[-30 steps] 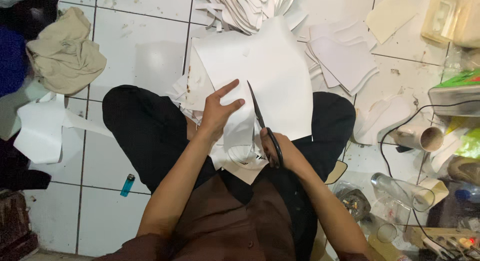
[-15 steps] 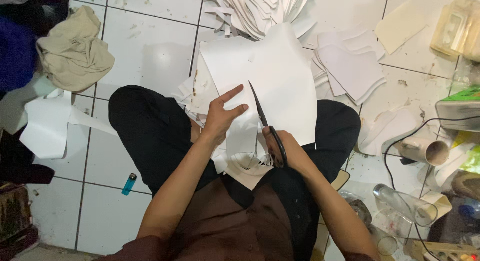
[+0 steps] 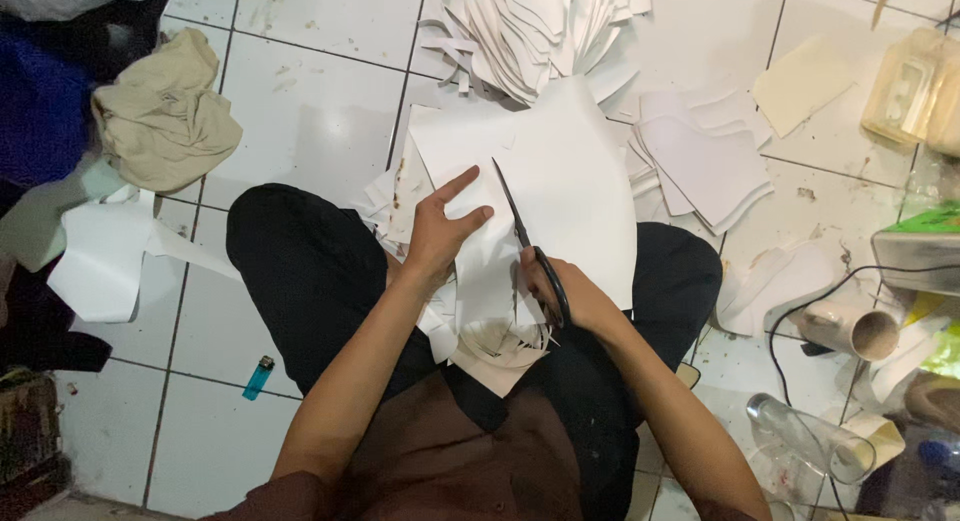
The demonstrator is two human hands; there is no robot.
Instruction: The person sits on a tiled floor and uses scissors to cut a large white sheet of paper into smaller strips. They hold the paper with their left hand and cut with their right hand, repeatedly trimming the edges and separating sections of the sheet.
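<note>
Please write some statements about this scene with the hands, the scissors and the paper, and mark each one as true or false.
1. The right hand holds black scissors. True.
2. The left hand rests on the large white paper sheet. True.
3. The small blue lighter lies on the sheet. False: it lies on the white tiled floor.
4. The crumpled beige cloth covers the scissors. False: it lies far to the left, apart.
</note>
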